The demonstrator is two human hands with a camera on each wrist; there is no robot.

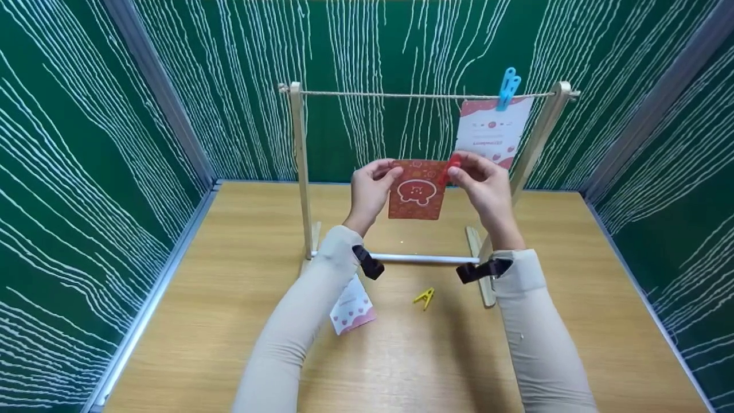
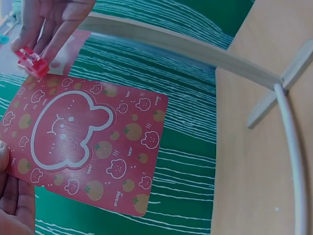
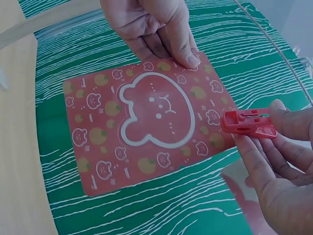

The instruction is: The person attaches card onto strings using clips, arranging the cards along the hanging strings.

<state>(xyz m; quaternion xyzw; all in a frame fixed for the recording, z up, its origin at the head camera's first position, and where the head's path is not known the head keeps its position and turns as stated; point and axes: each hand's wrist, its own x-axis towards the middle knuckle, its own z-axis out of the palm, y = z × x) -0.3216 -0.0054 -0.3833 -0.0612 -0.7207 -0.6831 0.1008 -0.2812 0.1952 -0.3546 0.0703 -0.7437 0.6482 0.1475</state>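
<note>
Left hand (image 1: 370, 186) pinches the red bear card's (image 1: 417, 190) top corner, held in the air below the string (image 1: 413, 95); right hand (image 1: 484, 182) pinches a red clothespin (image 1: 451, 167) at the card's other top corner. Judged progress: one white card (image 1: 493, 131) already hangs under a blue clothespin (image 1: 508, 86); the red card is not yet on the line, and a yellow clothespin (image 1: 424, 297) and pink-dotted card (image 1: 352, 310) wait on the table (image 1: 229, 321).

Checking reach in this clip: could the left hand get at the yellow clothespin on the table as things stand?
Probably not at once: the left hand holds the red bear card; the yellow clothespin lies uncovered below, between the forearms.
</note>
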